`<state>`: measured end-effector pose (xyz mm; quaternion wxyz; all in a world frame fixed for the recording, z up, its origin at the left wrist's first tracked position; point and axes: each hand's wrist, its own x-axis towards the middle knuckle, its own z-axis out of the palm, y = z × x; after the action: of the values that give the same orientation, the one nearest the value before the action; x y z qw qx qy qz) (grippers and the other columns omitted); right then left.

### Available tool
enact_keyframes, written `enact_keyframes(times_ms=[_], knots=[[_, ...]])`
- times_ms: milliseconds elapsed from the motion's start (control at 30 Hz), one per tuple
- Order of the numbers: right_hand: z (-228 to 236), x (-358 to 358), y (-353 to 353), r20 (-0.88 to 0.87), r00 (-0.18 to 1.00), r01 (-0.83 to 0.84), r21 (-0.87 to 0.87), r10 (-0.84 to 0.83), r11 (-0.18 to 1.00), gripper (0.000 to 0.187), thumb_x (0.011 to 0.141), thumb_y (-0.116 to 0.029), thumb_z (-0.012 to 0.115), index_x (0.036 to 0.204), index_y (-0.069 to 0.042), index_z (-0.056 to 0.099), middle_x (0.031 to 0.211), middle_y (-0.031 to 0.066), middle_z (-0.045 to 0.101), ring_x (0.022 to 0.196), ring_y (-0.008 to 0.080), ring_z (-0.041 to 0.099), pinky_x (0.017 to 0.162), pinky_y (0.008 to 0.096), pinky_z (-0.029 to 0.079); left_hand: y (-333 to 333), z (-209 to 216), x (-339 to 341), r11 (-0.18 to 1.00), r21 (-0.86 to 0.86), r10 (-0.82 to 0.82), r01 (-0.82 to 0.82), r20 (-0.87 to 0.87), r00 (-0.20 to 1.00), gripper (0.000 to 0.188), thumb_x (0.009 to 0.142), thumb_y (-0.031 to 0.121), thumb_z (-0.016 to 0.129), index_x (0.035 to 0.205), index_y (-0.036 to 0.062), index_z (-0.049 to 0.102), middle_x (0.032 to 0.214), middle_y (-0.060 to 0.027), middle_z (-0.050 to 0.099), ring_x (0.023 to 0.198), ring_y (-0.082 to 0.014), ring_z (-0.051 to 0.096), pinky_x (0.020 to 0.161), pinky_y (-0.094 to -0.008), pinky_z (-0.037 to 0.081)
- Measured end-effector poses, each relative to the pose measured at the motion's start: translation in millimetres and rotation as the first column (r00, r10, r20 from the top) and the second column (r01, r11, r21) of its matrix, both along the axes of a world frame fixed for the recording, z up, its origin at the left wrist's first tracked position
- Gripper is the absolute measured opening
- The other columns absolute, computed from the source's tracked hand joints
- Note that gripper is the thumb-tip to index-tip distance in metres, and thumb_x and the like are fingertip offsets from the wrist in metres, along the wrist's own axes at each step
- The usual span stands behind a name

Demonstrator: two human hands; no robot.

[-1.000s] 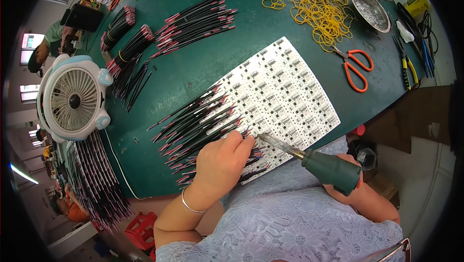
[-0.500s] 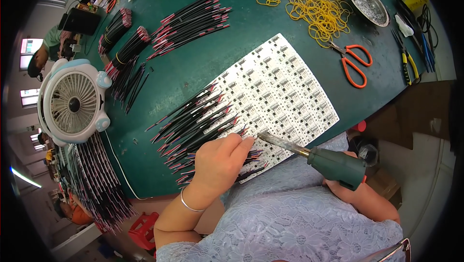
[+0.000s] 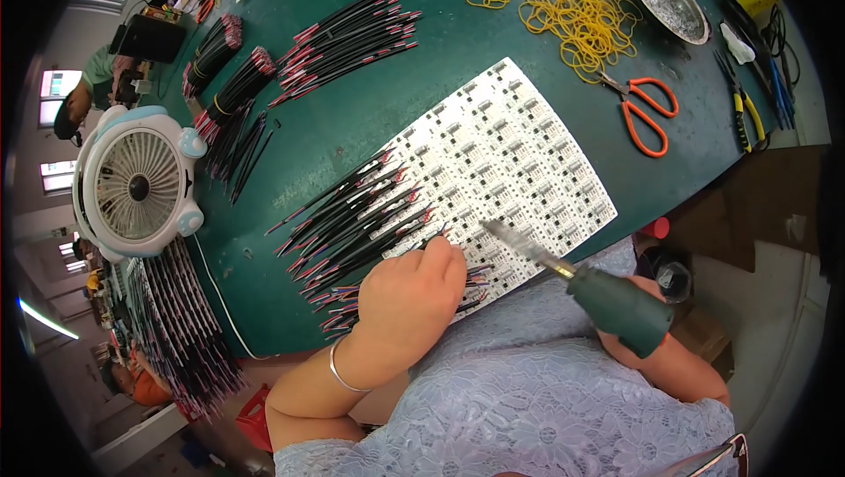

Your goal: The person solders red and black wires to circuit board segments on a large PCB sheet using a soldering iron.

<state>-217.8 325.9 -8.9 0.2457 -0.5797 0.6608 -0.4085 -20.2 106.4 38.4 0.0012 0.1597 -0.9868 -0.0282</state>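
Centrally, the left hand [image 3: 414,297] hides whether its grip pinches seemingly light, bendy wires [image 3: 352,233], best held behind their tips; lower right, the right hand [image 3: 623,351] clamps the iron [image 3: 621,308].

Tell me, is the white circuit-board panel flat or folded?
Flat: the circuit-board panel lies spread on the green table, its visible face turned up, no fold showing.

Wide fisheye view from the head
The camera is looking steeply down, facing the nearby left hand [image 3: 414,297], right hand [image 3: 627,354] and green table [image 3: 299,147].
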Motion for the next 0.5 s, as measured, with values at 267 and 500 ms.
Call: enact_keyframes(times_ms=[267, 500], knots=[[6, 4, 3, 0.547, 0.809, 0.154, 0.152, -0.213, 0.976, 0.023, 0.083, 0.001, 0.058, 0.106, 0.002, 0.056, 0.084, 0.0072, 0.06, 0.064, 0.0144, 0.063, 0.062, 0.0274, 0.05, -10, -10, 14, 0.97, 0.236, 0.028, 0.052, -0.324, 0.946, 0.018, 0.072, 0.008, 0.064, 0.09, 0.0061, 0.062, 0.081, -0.0043, 0.055, 0.057, -0.0184, 0.056, 0.046, -0.0311, 0.043], [4, -11, 17, 0.337, 0.94, 0.015, 0.119, -0.055, 0.993, 0.027, 0.084, -0.006, 0.057, 0.11, 0.002, 0.057, 0.094, 0.0094, 0.062, 0.062, 0.0153, 0.063, 0.06, 0.028, 0.05, 17, -10, 20, 0.888, 0.396, 0.35, -0.232, -0.256, 0.901, 0.027, 0.071, 0.0, 0.068, 0.093, 0.0055, 0.053, 0.085, -0.0109, 0.054, 0.061, -0.0257, 0.055, 0.051, -0.0358, 0.044]])
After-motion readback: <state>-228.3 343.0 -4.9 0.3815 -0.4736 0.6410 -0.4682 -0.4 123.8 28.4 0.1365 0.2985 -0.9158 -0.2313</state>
